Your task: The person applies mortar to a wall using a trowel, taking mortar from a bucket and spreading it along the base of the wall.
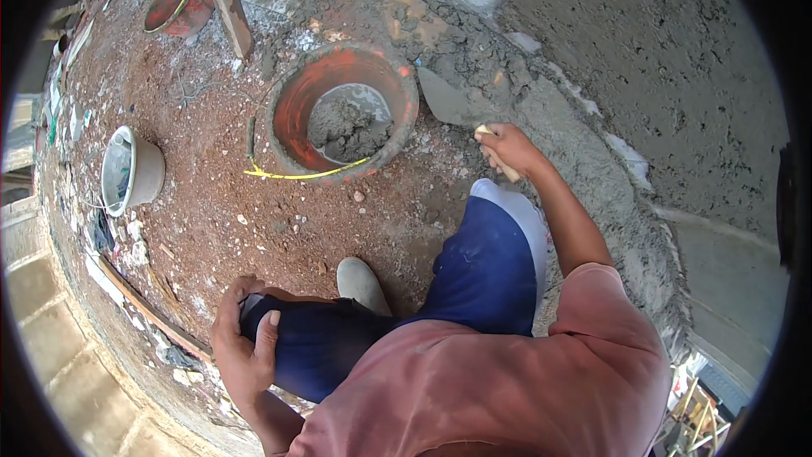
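My right hand [514, 151] is wrapped round the wooden handle of a trowel [446, 100]. Its grey blade points up and left, close to the right rim of a large orange bucket [279, 118]. Wet grey mortar [347, 123] lies in the bottom of that bucket, and a yellow handle hangs along its near side. My left hand [245, 334] rests on my left knee, its fingers and thumb spread, with nothing held. Beyond the blade, lumps of mortar lie along the edge of the ground.
A white bucket [142, 171] stands at the left. Farther back, a red bucket [182, 7] sits beside an upright wooden post [224, 0]. Wet concrete [643, 59] covers the upper right. A wooden strip [152, 309] lies along the block wall [76, 364] at lower left.
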The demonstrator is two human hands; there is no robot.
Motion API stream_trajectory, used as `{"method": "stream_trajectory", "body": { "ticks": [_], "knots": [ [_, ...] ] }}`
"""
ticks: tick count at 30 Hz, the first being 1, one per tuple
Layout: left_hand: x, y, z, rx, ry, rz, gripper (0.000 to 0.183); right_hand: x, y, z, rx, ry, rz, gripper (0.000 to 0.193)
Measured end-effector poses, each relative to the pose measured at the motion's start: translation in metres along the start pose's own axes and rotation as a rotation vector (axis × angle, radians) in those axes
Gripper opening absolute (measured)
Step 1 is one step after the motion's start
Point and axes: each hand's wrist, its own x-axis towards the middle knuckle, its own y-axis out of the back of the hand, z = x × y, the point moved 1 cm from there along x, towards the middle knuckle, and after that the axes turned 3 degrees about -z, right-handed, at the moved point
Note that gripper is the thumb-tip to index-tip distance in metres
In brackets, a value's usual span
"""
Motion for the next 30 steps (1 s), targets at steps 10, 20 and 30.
{"method": "stream_trajectory", "body": {
  "ticks": [10,20,30],
  "knots": [
    [0.004,-0.02,0.019,-0.014,0.069,0.053,0.044,0.145,-0.078,0.009,0.011,0.004,0.165,0.04],
    [0.015,-0.018,0.017,-0.015,0.085,0.062,0.038,0.056,-0.036,0.103,1.52,0.115,0.18,0.028],
    [0.017,-0.026,0.022,0.058,0.126,0.04,0.042,0.232,-0.033,-0.05,0.871,0.022,-0.033,0.026]
  ]
}}
